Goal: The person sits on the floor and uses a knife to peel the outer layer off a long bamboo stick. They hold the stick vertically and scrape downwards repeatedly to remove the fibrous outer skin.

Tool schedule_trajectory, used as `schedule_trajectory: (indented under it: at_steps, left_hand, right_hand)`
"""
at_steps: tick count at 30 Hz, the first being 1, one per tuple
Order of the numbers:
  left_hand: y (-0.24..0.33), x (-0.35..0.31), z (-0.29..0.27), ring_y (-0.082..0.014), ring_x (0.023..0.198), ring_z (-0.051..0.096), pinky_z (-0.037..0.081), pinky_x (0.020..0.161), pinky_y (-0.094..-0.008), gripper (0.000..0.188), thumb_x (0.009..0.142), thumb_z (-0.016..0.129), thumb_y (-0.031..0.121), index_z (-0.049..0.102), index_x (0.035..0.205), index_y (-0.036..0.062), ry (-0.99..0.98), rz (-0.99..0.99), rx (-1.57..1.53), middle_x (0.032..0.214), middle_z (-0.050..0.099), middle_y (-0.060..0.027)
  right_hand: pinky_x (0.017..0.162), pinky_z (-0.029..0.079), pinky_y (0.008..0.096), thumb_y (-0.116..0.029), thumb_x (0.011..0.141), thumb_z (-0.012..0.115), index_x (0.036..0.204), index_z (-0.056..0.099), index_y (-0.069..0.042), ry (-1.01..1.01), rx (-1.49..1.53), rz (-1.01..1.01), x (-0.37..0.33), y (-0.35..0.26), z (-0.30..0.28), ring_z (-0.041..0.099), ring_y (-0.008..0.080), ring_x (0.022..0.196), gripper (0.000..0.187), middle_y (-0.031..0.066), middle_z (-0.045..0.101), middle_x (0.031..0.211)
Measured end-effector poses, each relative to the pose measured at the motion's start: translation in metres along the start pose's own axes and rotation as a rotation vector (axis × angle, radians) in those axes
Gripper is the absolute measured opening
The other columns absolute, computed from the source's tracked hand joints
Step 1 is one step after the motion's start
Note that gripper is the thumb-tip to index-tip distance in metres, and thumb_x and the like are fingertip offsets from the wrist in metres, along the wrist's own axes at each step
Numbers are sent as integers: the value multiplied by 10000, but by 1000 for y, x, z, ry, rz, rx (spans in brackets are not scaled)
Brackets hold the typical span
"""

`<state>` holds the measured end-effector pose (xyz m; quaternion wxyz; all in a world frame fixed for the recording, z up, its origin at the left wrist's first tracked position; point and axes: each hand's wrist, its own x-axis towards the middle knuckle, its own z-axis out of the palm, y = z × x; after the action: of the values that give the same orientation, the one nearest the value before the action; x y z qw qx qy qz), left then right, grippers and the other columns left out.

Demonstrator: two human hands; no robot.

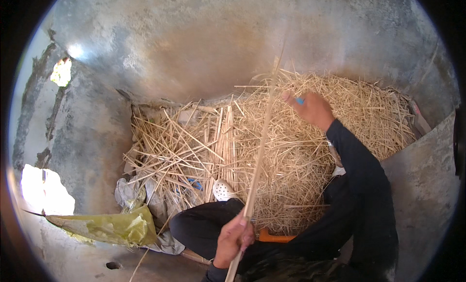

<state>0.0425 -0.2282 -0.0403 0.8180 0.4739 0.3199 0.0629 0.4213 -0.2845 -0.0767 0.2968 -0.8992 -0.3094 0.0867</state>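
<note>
A long, pale bamboo strip point(259, 165) slants up from the lower middle toward the far wall, its far end thin and blurred. Near its lower end, my left hand point(234, 238) is closed around it. Farther up, to the right of the strip, is my right hand point(313, 109) over a heap of shavings point(301, 151). A small blue thing shows at the right hand's fingers, and I cannot make out what it is. Those fingertips are blurred, close to the strip but seemingly apart from it.
Loose bamboo strips point(170, 146) lie crisscrossed at left, beside a straighter bundle point(224, 141). A white perforated clog point(222, 190) sits near my bent knee. Yellow-green plastic sheeting point(109, 226) lies at lower left. Something orange point(275, 236) shows under my legs. Grey walls point(194, 49) enclose the heap.
</note>
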Motion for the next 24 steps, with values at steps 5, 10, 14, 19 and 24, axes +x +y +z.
schedule_trajectory:
  at_steps: [5, 10, 14, 19, 24]
  left_hand:
    - [20, 2, 8, -51, 445, 338, 294, 458, -191, 515, 981, 456, 244, 348, 1415, -12, 4, 51, 151, 599, 372, 40]
    - [23, -5, 18, -25, 506, 316, 239, 468, -172, 499, 975, 484, 192, 363, 1419, 1, 19, 57, 328, 630, 366, 67]
    - [18, -10, 16, -14, 532, 308, 225, 484, -174, 474, 969, 494, 155, 391, 1406, 4, 79, 99, 357, 642, 376, 82]
    - [16, -10, 19, -4, 682, 396, 323, 583, -150, 472, 912, 526, -4, 430, 1374, -25, 34, 219, 467, 877, 540, 59]
    - [22, -11, 11, -7, 712, 401, 345, 616, -148, 509, 888, 490, -52, 413, 1389, -7, 90, 221, 609, 940, 541, 53]
  right_hand:
    - [365, 343, 377, -817, 789, 373, 482, 537, -80, -26, -29, -644, -103, -57, 25, 455, 212, 346, 815, 51, 398, 385]
    - [376, 378, 388, -828, 774, 373, 481, 569, -65, -17, -62, -475, -75, -39, 14, 504, 227, 361, 840, 76, 431, 387]
    - [424, 413, 405, -791, 763, 466, 491, 576, -54, -45, -57, -662, -96, -57, 33, 524, 234, 393, 793, 97, 482, 418]
    - [451, 414, 404, -860, 760, 319, 540, 623, -50, -58, -169, -317, -50, -35, 8, 554, 248, 440, 893, 112, 498, 450]
    - [476, 439, 414, -830, 761, 380, 632, 674, -71, -85, -177, -534, -86, -52, 39, 565, 266, 460, 824, 103, 558, 503]
